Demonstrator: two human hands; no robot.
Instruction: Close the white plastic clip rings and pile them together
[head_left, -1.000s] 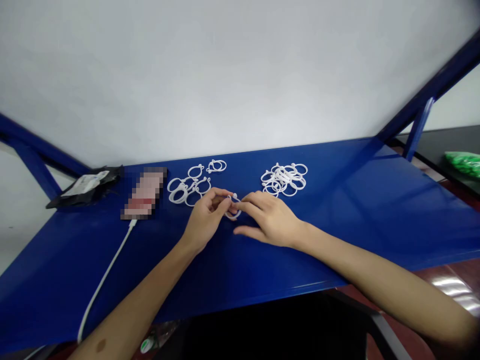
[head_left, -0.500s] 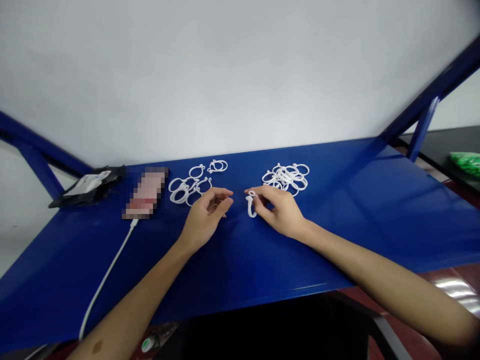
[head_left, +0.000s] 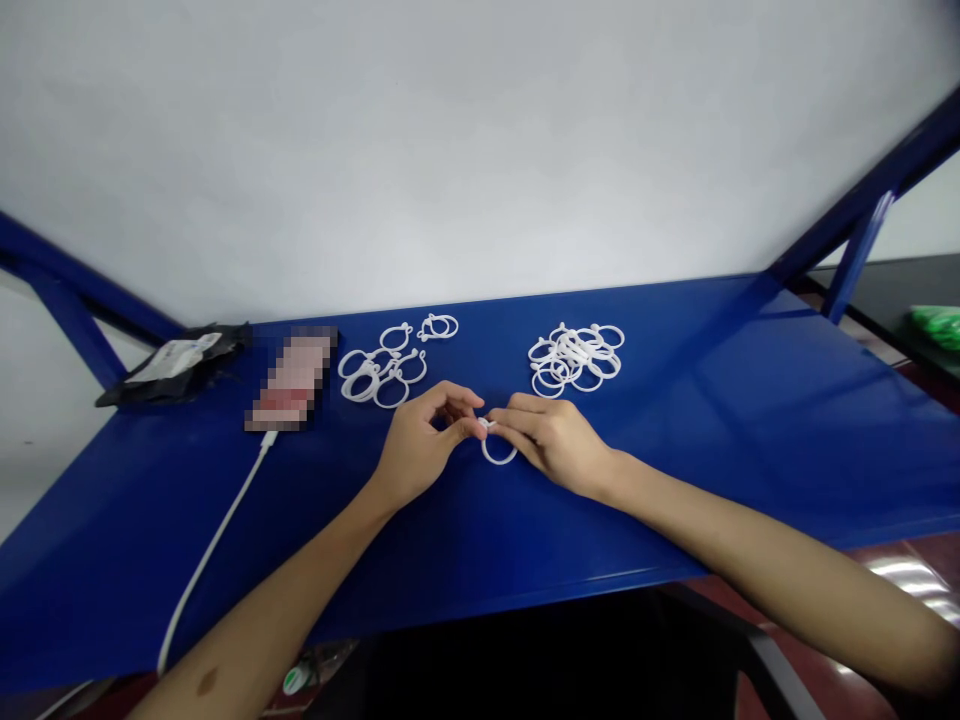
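A white plastic curtain ring [head_left: 499,462] with a small eyelet hangs between my hands, its round loop pointing toward me. My left hand [head_left: 427,440] pinches the eyelet end with the thumb; its index fingertip is just above. My right hand [head_left: 559,442] grips the same end from the other side, fingers pressed together and partly hiding it. Beyond my left hand lies a loose group of similar white rings [head_left: 391,390], and two more rings [head_left: 442,327] sit behind them. A denser pile of white rings [head_left: 574,358] lies beyond my right hand.
On the left of the blue table [head_left: 675,420] lies a blurred-out phone [head_left: 291,380] with a white cable [head_left: 217,545] running to the front edge. Beside it is a black plastic packet [head_left: 180,362]. A pale wall backs the table, between blue frame bars [head_left: 859,255].
My hands have come together around the curtain ring. My left hand moved right and took hold of it, and the ring turned from edge-on to showing its round loop.
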